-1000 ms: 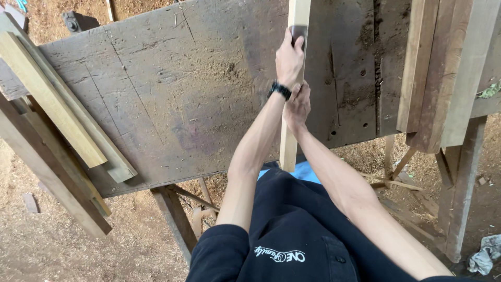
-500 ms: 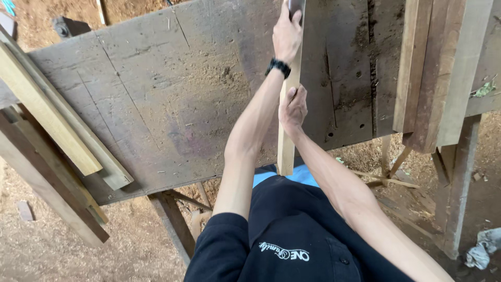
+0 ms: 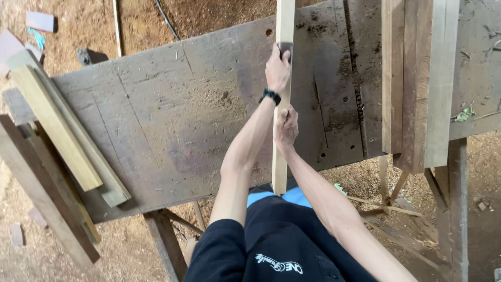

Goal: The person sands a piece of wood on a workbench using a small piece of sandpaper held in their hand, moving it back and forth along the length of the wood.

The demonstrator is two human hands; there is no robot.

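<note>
While the thin wooden strip [image 3: 281,162] lies lengthwise across the worn counter [image 3: 172,120], its near end overhanging the edge, I see my left hand [image 3: 278,70] pressing a small dark block onto it farther along, and my right hand [image 3: 286,128] closed around it nearer me.

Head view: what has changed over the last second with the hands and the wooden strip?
The left hand has slid a little farther up the wooden strip, away from the body; it presses a dark block there. The right hand still grips the strip nearer the body. The strip, workbench and stacked boards lie as before.
</note>
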